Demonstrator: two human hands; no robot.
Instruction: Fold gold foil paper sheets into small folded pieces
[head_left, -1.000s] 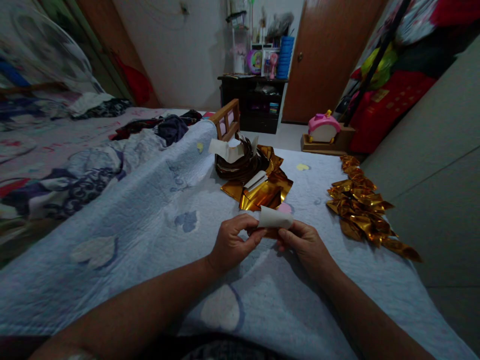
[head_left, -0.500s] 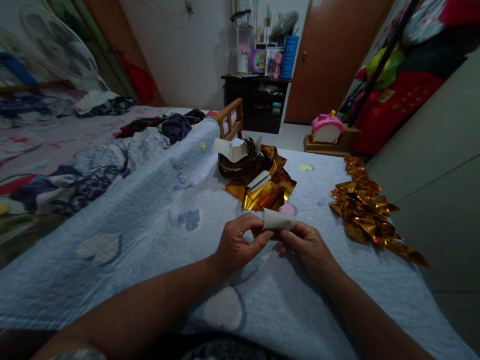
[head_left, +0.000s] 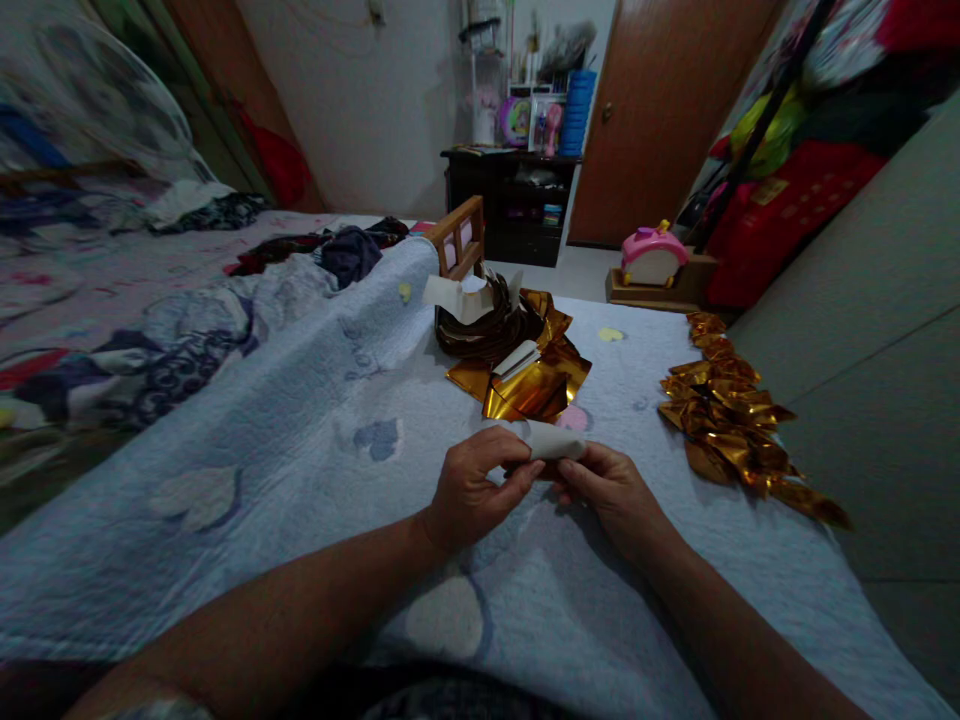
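Observation:
Between my two hands is a curled sheet of paper (head_left: 553,441), pale on the side facing up. My left hand (head_left: 480,482) grips its left end, thumb and fingers pinched together. On the right end, my right hand (head_left: 604,484) pinches the lower edge near the fingertips. A darker strip shows beneath the paper, partly hidden by my fingers. Just beyond lie shiny gold foil sheets (head_left: 534,390), with a small pale folded piece (head_left: 517,358) on top. Behind them sits a round stack of dark-edged paper (head_left: 480,330).
A row of folded gold foil pieces (head_left: 731,420) lies along the right side of the pale blue quilt (head_left: 300,520). Rumpled clothes (head_left: 195,340) cover the bed at left. A wooden rail (head_left: 459,238) rises at the quilt's far edge. Beyond it stands a dark cabinet (head_left: 502,210).
The paper's upper left part has curled down a little further between my hands. Both hands keep their grip in nearly the same place.

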